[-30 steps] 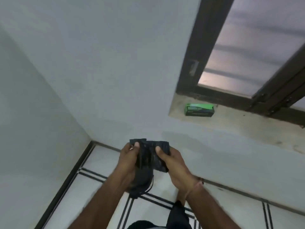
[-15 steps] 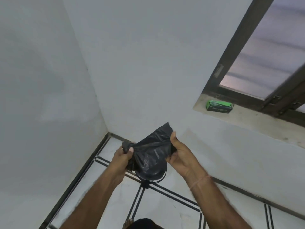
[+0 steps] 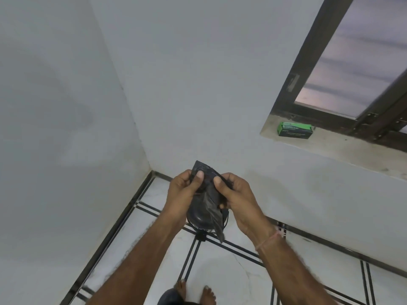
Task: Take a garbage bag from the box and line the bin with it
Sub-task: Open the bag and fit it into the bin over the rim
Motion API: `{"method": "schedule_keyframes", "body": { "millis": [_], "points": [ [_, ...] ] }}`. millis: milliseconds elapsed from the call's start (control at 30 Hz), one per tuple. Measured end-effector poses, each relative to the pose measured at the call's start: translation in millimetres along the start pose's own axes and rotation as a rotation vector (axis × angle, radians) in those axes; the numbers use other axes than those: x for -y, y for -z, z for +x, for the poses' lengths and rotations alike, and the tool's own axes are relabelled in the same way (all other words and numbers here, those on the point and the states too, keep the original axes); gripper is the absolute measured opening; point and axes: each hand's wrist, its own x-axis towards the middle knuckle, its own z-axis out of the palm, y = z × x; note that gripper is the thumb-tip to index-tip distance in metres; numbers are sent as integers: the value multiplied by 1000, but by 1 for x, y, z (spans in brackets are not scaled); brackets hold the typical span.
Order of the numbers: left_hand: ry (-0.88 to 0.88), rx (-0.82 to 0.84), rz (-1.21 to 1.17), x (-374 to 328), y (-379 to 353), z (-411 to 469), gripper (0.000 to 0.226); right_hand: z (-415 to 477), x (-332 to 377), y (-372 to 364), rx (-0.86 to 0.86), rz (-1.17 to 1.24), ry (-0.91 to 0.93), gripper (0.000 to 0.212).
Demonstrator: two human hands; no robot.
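A black garbage bag (image 3: 208, 194), still mostly folded and crumpled, is held up in front of me by both hands. My left hand (image 3: 181, 194) pinches its upper left edge with thumb on top. My right hand (image 3: 239, 201) grips its right side, thumb pressing the top. Below the bag, mostly hidden by it and my hands, a dark round bin (image 3: 199, 220) stands on the floor near the room corner. The green garbage bag box (image 3: 295, 129) lies on the window sill at the right.
Two white walls meet in a corner at the left. The window sill (image 3: 343, 150) and a dark window frame (image 3: 308, 62) are at the upper right. White floor tiles with dark lines lie below; my bare feet (image 3: 193, 292) show at the bottom edge.
My hands have come closer together on the bag, bunching it narrower and more upright. The view has shifted slightly, and my feet have come into sight.
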Motion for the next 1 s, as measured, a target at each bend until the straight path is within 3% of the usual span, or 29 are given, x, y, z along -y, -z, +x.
{"method": "schedule_keyframes", "body": {
  "millis": [133, 267, 400, 467, 533, 633, 733, 900, 1000],
  "points": [
    [42, -70, -67, 3, 10, 0, 37, -6, -2, -2, 11, 50, -36, 13],
    [62, -65, -48, 0, 20, 9, 39, -7, 3, -12, -37, 143, -101, 24],
    [64, -119, 7, -9, 24, 11, 36, -3, 12, -30, -80, 208, -133, 18],
    [-63, -200, 142, -14, 28, 2, 40, -2, 16, -41, -99, 238, -123, 19],
    [-207, -101, 210, -18, 34, -3, 29, 1, 19, -52, -123, 239, -114, 22],
    [-144, 136, 18, -27, 34, -8, 29, 4, 20, -68, -152, 254, -74, 25],
    [-97, 190, -94, -31, 39, -3, 36, 7, 20, -82, -174, 216, -15, 39],
    [-42, 233, -178, -37, 58, 6, 37, 10, 20, -100, -203, 179, 26, 16],
    [-19, 244, -189, -39, 63, 6, 33, 10, 17, -108, -227, 189, 13, 16]
  ]
}}
